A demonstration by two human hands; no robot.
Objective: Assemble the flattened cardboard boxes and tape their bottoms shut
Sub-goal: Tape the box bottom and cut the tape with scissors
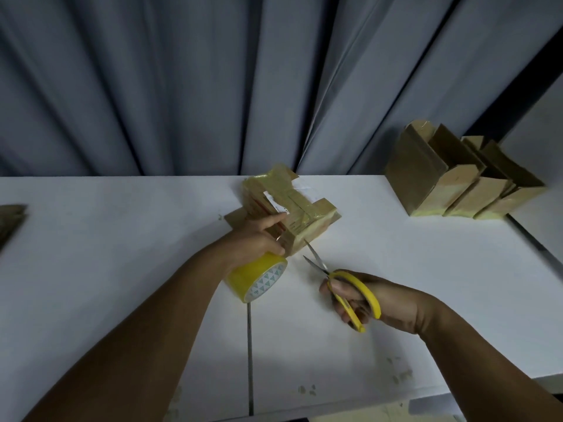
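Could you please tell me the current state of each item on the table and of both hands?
Scissors: blades open, held in the right hand.
Tape roll: gripped by the left hand.
Box: lying on the table, tape across it.
Boxes at right: assembled, standing, tops open.
Cardboard at left edge: flat.

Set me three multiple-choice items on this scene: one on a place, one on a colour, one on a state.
1. Where on the table do the assembled boxes stand? A far right; B left edge; C near edge.
2. What colour are the handles of the scissors? A red; B yellow; C black.
3. How are the blades? A shut; B taped together; C open.
Key: 1 A, they line up by the right edge; 2 B, yellow loops show in the right hand; 3 C, the blades spread in a V.
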